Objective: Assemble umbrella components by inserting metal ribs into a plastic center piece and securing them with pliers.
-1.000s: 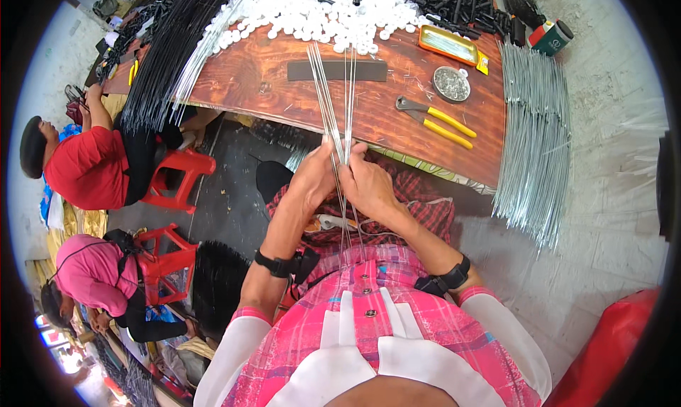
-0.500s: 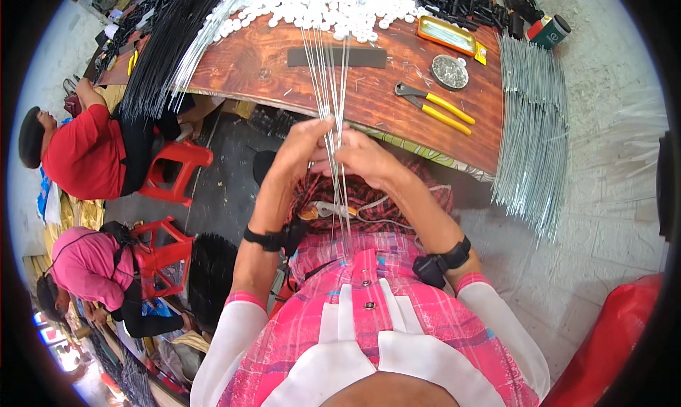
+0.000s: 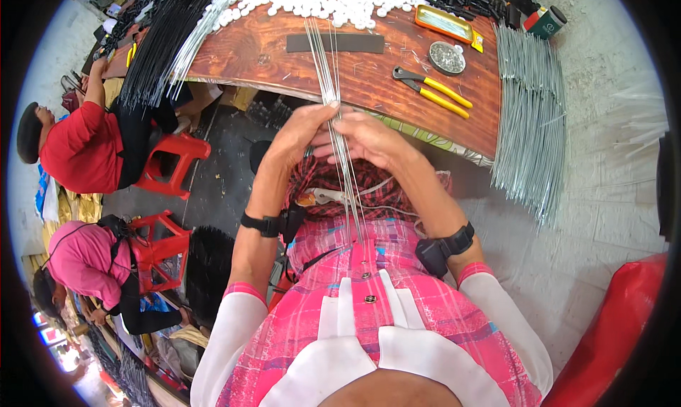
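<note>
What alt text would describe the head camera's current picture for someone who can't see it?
A person's left hand and right hand hold a bundle of thin silvery rods before a wooden table. On it lie white round pieces and yellow-handled pliers; at left, a person in red and another in pink sit nearby.
</note>
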A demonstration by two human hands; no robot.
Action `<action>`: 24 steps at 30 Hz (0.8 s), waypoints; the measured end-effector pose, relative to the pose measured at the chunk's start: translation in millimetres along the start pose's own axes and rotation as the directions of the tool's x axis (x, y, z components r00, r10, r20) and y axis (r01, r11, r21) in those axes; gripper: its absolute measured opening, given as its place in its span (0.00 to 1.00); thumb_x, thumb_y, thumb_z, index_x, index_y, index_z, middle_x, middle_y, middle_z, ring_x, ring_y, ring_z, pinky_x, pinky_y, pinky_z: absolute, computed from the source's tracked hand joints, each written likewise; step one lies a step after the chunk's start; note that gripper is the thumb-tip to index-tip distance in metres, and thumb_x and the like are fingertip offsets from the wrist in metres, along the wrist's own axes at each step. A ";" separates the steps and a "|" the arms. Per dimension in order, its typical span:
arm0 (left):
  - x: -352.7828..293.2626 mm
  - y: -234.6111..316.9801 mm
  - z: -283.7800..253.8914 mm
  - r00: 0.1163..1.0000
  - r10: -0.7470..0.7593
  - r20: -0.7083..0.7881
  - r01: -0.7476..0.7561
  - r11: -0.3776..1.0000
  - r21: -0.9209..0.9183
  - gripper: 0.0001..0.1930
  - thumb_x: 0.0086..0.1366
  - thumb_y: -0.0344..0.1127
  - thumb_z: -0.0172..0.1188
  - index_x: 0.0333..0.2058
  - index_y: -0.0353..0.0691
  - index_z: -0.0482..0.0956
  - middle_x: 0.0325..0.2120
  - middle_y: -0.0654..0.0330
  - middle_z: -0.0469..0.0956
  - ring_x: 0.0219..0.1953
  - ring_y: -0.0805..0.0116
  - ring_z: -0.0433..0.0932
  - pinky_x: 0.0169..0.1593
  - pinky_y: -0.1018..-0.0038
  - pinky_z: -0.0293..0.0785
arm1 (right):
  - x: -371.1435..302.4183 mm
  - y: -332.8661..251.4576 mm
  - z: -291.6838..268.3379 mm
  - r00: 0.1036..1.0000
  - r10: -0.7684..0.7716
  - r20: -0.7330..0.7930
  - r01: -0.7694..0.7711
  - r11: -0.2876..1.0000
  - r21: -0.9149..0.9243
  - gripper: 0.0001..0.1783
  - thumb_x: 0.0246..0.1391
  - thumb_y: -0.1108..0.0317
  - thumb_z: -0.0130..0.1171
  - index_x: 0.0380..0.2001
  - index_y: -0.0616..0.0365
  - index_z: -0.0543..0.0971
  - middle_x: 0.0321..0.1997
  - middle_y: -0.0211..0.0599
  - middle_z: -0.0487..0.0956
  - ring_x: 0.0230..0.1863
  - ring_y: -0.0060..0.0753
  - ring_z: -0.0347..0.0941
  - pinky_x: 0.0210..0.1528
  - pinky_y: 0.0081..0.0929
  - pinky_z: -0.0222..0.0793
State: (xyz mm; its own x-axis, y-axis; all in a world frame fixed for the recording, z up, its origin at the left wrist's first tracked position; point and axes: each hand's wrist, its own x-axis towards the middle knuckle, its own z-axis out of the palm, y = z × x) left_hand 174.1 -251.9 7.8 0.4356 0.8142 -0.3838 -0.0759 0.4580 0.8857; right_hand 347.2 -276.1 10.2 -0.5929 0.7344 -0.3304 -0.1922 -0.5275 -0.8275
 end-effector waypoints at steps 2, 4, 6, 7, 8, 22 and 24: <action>8.4 1.4 3.0 0.997 0.060 -0.037 -0.060 0.998 0.014 0.20 0.68 0.41 0.55 0.47 0.27 0.78 0.36 0.55 0.82 0.33 0.70 0.81 0.39 0.76 0.78 | -0.5 -6.1 -4.7 0.999 -0.028 0.022 0.030 0.995 -0.090 0.26 0.65 0.55 0.49 0.59 0.61 0.66 0.53 0.52 0.77 0.50 0.46 0.79 0.49 0.41 0.78; 16.3 5.4 -6.3 1.000 0.011 -0.002 -0.011 1.000 -0.004 0.20 0.68 0.41 0.55 0.48 0.27 0.78 0.36 0.53 0.82 0.34 0.68 0.81 0.40 0.75 0.79 | 2.9 -7.6 -6.1 1.000 -0.002 -0.015 0.002 0.998 -0.060 0.21 0.66 0.60 0.44 0.56 0.63 0.69 0.48 0.51 0.79 0.43 0.43 0.82 0.43 0.38 0.80; 13.2 -1.0 -7.4 0.997 -0.023 -0.072 0.022 1.000 -0.016 0.20 0.68 0.41 0.54 0.48 0.28 0.78 0.36 0.54 0.82 0.35 0.68 0.81 0.41 0.74 0.79 | -0.9 3.7 -9.9 0.996 0.005 -0.084 -0.007 1.000 -0.013 0.22 0.66 0.59 0.45 0.52 0.67 0.72 0.47 0.52 0.80 0.42 0.42 0.82 0.43 0.35 0.80; 13.9 -2.2 -6.8 0.997 -0.025 -0.067 0.024 1.000 -0.017 0.20 0.68 0.41 0.54 0.48 0.28 0.78 0.36 0.54 0.82 0.35 0.68 0.81 0.41 0.74 0.79 | 0.1 9.7 -16.4 0.996 0.006 -0.089 -0.007 1.000 -0.012 0.22 0.66 0.59 0.45 0.52 0.67 0.72 0.47 0.52 0.80 0.42 0.42 0.82 0.43 0.35 0.80; 14.9 -3.5 -6.4 0.998 -0.028 -0.062 0.027 0.999 -0.017 0.20 0.68 0.41 0.54 0.48 0.28 0.78 0.36 0.54 0.82 0.35 0.69 0.81 0.42 0.74 0.79 | 2.6 17.0 -24.4 0.993 -0.022 -0.114 0.017 0.999 -0.041 0.23 0.66 0.57 0.46 0.52 0.67 0.72 0.47 0.52 0.80 0.42 0.42 0.82 0.43 0.35 0.80; 18.0 -15.4 7.0 0.998 -0.047 -0.034 0.040 0.984 -0.173 0.21 0.72 0.42 0.51 0.53 0.28 0.74 0.34 0.58 0.81 0.32 0.73 0.80 0.34 0.77 0.78 | 1.1 7.6 -10.2 0.992 -0.056 -0.117 0.054 0.998 -0.016 0.21 0.65 0.58 0.45 0.50 0.67 0.71 0.43 0.53 0.81 0.39 0.43 0.82 0.40 0.35 0.81; 10.6 -13.8 6.2 0.996 -0.074 0.042 0.079 0.987 -0.141 0.21 0.72 0.43 0.50 0.50 0.27 0.76 0.36 0.54 0.82 0.34 0.71 0.81 0.34 0.79 0.79 | 1.1 13.8 -8.1 0.997 0.014 -0.076 -0.013 1.000 0.011 0.21 0.66 0.57 0.45 0.50 0.66 0.71 0.43 0.53 0.81 0.40 0.43 0.83 0.40 0.37 0.81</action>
State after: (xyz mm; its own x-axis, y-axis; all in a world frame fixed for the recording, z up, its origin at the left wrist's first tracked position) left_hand 185.3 -251.9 -6.9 0.4773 0.7625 -0.4368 -0.1667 0.5666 0.8070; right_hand 350.2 -279.1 -5.2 -0.5340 0.7575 -0.3756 -0.1933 -0.5418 -0.8180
